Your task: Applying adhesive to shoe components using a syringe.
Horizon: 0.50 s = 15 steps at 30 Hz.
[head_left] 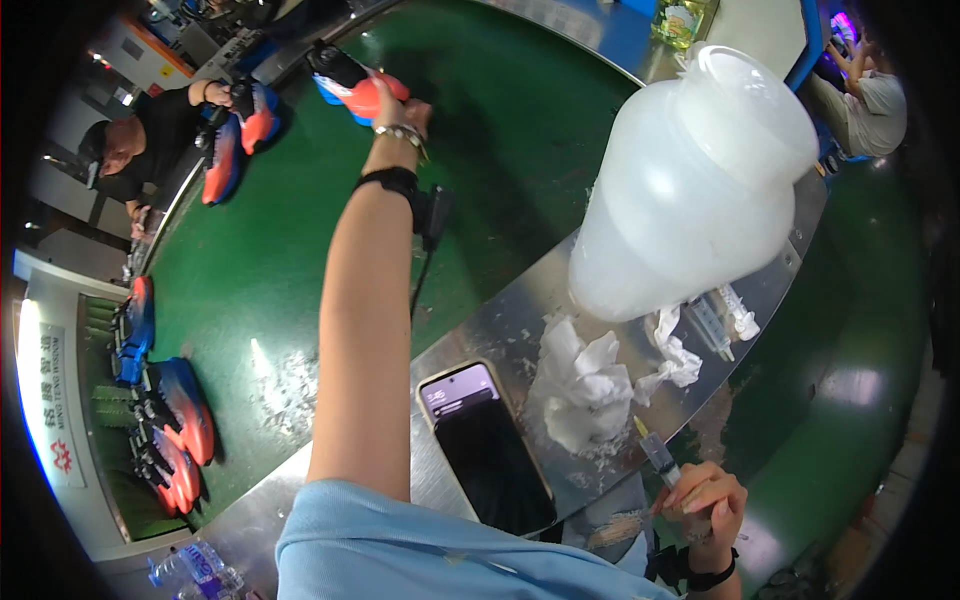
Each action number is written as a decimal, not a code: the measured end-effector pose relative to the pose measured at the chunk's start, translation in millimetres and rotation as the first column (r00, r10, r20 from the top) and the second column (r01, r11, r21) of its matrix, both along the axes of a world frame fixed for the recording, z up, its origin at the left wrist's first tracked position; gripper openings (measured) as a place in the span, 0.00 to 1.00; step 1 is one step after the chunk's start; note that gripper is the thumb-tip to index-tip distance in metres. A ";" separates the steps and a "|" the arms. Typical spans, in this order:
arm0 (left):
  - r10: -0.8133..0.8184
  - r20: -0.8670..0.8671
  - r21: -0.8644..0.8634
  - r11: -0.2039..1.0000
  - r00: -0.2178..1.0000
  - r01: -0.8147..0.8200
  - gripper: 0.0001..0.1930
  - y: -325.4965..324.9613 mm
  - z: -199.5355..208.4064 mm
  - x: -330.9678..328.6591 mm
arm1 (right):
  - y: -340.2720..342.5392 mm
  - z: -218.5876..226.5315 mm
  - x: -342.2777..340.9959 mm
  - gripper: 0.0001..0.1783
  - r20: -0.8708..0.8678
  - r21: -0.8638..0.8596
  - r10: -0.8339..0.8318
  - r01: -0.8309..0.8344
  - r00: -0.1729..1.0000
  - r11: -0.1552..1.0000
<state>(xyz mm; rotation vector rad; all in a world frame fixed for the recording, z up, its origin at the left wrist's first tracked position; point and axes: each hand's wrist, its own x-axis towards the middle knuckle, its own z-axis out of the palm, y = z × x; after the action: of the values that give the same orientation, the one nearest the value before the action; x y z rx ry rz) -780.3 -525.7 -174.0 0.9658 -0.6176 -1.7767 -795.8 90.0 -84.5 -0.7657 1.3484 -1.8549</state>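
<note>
Left hand [400, 105]: arm stretched far forward over the green conveyor belt [300, 250], fingers wrapped around the heel end of a red, blue and black shoe [355, 85] that rests on the belt. A bead bracelet and a black wrist strap with a hanging cable sit just behind the fingers.

Right hand [705, 495]: low and close to the body, fingers pinched narrowly around the barrel of a syringe [657, 455], its needle end slanting up and away from the fingertips toward the metal table [500, 320].

Just beyond the syringe tip lies a heap of crumpled white tissue [580, 385]; to the left of the right-hand fingers, a dark smartphone [485, 440] lies flat on the table. Farther out from these fingers, a large translucent white plastic container [690, 190] stands above two more syringes [720, 320] and further scraps of tissue.

Well to the left of the left-hand fingers, another person in black handles a similar shoe [240, 135] at the belt's edge. More shoes of this kind [170, 430] lie in a row on a rack nearer the body, far left. A plastic water bottle [195, 570] lies at the lower edge.
</note>
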 end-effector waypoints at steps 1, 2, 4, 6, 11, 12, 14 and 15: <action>0.096 0.059 0.003 0.995 0.994 -0.096 0.41 -13.0 -7.2 -6.9 | -3.0 0.5 -3.1 0.20 -0.019 -0.050 0.018 -0.019 1.000 0.999; 0.404 0.103 -0.063 0.915 0.909 -0.399 0.40 -40.6 -2.5 -0.4 | -4.3 3.3 -2.3 0.19 -0.016 -0.118 0.056 -0.058 0.998 0.991; 0.387 0.176 0.101 0.907 0.905 -0.408 0.36 -37.3 -4.5 -6.6 | -4.6 6.0 -9.9 0.19 -0.029 -0.100 0.077 -0.080 0.997 0.992; 0.355 0.193 0.085 0.923 0.915 -0.376 0.33 -57.4 -5.7 44.4 | -5.0 8.7 -6.9 0.19 -0.013 -0.156 0.139 -0.139 0.990 0.978; 0.109 0.331 -0.166 0.984 0.937 -0.056 0.31 89.4 21.0 154.6 | -2.4 0.6 3.9 0.19 0.057 -0.120 0.077 -0.070 0.995 0.990; 0.081 0.304 -0.179 0.984 0.949 -0.027 0.32 111.7 28.9 211.3 | -0.3 -2.2 9.9 0.19 0.077 -0.179 0.110 -0.094 0.991 0.979; -0.102 0.205 -0.146 0.980 0.974 0.133 0.24 216.1 57.9 246.2 | 9.8 -0.8 11.4 0.19 0.056 -0.223 0.072 -0.058 0.996 0.973; -0.251 0.138 -0.126 0.955 0.958 0.268 0.21 259.6 68.6 277.8 | 16.7 2.2 10.9 0.19 0.020 -0.241 0.062 -0.055 0.998 0.969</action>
<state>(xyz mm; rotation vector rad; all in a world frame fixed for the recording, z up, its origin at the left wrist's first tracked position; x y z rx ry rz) -502.5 -266.2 -105.5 0.9299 -0.9745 -1.8825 -784.9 106.8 -82.3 -0.8891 1.0834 -1.9973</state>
